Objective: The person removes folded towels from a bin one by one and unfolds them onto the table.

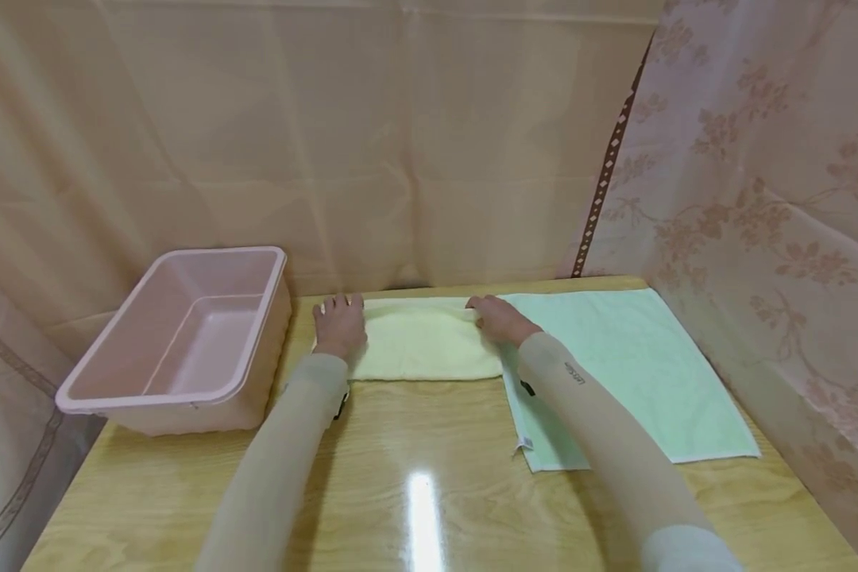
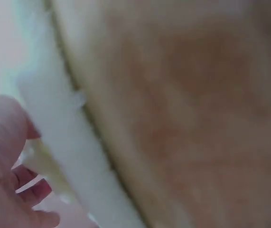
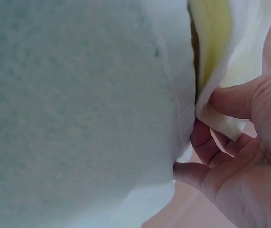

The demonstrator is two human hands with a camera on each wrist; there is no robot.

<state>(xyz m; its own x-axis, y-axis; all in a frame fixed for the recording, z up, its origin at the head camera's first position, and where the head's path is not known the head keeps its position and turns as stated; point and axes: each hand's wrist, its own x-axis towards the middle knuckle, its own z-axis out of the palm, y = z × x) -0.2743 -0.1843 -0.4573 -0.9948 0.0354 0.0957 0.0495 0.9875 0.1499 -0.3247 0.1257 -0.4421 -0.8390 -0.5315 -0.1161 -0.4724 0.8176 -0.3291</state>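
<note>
A pale yellow towel (image 1: 425, 342), folded into a long strip, lies on the wooden table. At its far left corner my left hand (image 1: 339, 324) grips the edge; in the left wrist view the thumb (image 2: 7, 126) bears on the cloth with fingers curled beyond it. My right hand (image 1: 502, 319) pinches the far right corner. Seen from the right wrist, the yellow layers (image 3: 216, 47) are caught between thumb (image 3: 235, 100) and fingers. A flat mint green towel (image 1: 629, 365) lies just right of the yellow one, beneath my right forearm.
A pink plastic basin (image 1: 263, 349) stands on the left of the table (image 1: 372, 492). Beige curtain cloth (image 1: 343, 159) hangs behind the table's far edge, and a floral curtain (image 1: 779, 214) hangs along the right side. A small tag (image 1: 523, 445) sticks out at the green towel's near left corner.
</note>
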